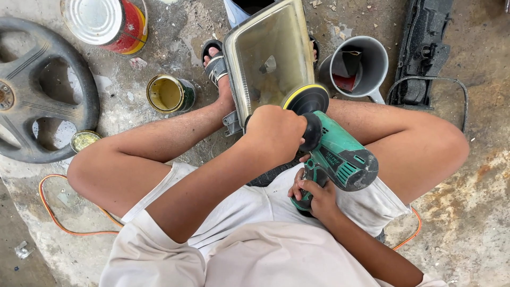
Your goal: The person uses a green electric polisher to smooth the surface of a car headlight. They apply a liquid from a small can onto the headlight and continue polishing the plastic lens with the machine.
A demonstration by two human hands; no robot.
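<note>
Steering wheel (40, 93): dark, ribbed plastic, flat on gritty concrete, cut off at the left edge.
Orange cable (58, 220): loops on the floor beneath your left thigh, partly hidden.
Large tin (106, 22): red, silvery end up, top cropped.
Small can (169, 94): round, open, yellowish inside.
Headlight (268, 61): clear, yellowed lens, rounded rectangle, propped between your legs against your sandalled foot; lower end hidden by your hand.
Your left hand (275, 133): closed over the polisher's black front knob.
Polisher (337, 157): green plastic body, black disc with a yellow rim pressed on the lens.
Your right hand (313, 196): fingers wrapped round the rear grip; trigger hidden.
Grey cup (358, 66): plastic, contents hard to make out.
Black part (425, 48): dusty, top cut off.
</note>
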